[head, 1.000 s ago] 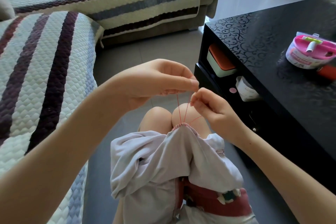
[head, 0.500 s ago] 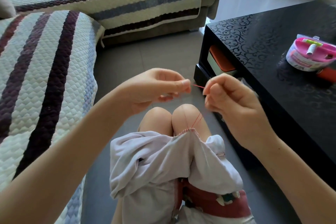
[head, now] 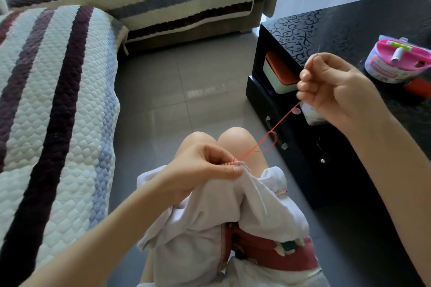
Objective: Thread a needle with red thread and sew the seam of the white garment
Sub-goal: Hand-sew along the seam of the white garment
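Observation:
The white garment [head: 210,212] lies bunched over my lap. My left hand [head: 200,170] pinches its top edge, where a short row of red stitches shows at the seam [head: 235,163]. My right hand [head: 335,91] is raised to the upper right and pinches the thin needle [head: 313,59], whose tip points up past my fingers. Red thread [head: 279,121] runs taut from my right hand down to the seam, with a small loop in it partway along.
A black patterned coffee table [head: 349,30] stands at right, with a pink sewing kit [head: 398,60] on top and boxes on its lower shelf. A striped quilted sofa [head: 58,100] fills the left and back. Grey tiled floor lies between.
My left hand dropped from the thread down onto the garment's seam and pinched it. My right hand pulled the needle up and to the right, drawing the thread taut.

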